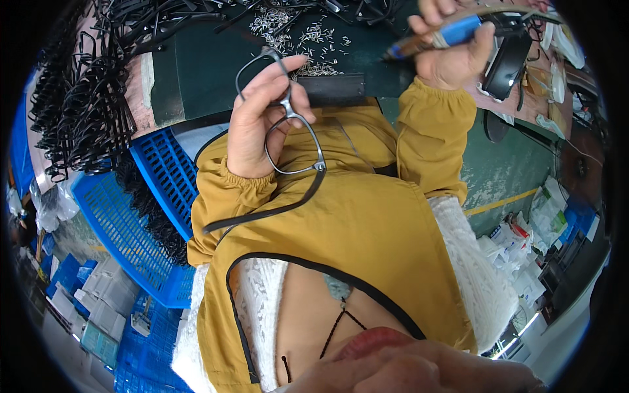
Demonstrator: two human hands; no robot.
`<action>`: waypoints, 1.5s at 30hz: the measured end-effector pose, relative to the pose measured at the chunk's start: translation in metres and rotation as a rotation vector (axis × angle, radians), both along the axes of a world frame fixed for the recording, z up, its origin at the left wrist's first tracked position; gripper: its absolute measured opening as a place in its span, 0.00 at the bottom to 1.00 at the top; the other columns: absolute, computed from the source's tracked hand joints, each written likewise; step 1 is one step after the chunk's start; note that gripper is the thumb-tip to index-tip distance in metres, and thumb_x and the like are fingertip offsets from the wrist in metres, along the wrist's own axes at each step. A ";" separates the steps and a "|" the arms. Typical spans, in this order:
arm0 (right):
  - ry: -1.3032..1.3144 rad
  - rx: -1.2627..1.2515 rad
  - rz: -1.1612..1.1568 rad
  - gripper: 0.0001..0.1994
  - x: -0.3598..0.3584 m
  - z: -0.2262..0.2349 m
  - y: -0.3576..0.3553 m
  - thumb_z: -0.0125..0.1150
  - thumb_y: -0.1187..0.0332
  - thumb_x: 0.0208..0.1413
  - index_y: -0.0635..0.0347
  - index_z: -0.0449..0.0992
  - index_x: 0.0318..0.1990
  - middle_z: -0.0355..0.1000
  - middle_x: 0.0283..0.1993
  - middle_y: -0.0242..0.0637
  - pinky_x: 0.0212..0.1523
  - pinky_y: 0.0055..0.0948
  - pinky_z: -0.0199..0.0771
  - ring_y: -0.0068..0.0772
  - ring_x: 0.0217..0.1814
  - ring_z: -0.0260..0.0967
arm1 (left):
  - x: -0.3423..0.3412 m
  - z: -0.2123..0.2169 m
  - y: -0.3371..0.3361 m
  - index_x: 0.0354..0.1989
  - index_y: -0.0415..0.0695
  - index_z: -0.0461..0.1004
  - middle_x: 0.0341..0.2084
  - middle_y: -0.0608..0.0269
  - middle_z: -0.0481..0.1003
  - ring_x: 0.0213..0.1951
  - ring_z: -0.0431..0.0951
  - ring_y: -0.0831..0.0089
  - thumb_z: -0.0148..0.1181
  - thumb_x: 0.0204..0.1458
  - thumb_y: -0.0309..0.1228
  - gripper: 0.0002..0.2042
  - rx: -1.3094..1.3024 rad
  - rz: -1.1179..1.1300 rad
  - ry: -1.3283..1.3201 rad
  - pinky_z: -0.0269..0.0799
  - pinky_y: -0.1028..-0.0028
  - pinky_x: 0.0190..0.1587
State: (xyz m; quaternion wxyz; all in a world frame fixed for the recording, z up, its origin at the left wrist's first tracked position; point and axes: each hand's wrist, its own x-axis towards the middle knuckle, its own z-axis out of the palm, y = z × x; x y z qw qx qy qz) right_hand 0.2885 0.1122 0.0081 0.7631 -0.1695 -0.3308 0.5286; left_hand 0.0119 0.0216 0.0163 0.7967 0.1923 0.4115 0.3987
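My left hand (pixel 247 141) is closed on an eyeglass frame (pixel 319 147), raised in front of the yellow apron near the table edge. The frame has dark grey rims, and one black temple (pixel 288 208) hangs from its hinge toward my left forearm. No second temple can be made out. My right hand (pixel 452 65) grips a blue and black pen-shaped power screwdriver (pixel 460 30) above the right part of the green work mat (pixel 196 72). Its dark tip points left, apart from the frame, and is slightly blurred. Small metal pieces (pixel 320 36), like screws, lie scattered on the mat.
Black eyeglass parts (pixel 82 111) are heaped at the table's left, with more along the far edge. A dark bar (pixel 331 87) lies at the near edge. Blue plastic baskets (pixel 118 226) stand by my left side. At right sits a black case-like object (pixel 508 65).
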 end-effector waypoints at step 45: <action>-1.219 -0.273 -0.373 0.04 -0.065 -0.004 -0.125 0.58 0.75 0.65 0.66 0.76 0.41 0.75 0.29 0.36 0.30 0.24 0.72 0.25 0.29 0.73 | -0.006 -0.012 -0.016 0.57 0.40 0.77 0.22 0.62 0.77 0.20 0.78 0.75 0.58 0.62 0.32 0.17 -0.407 -0.396 -0.145 0.60 0.81 0.18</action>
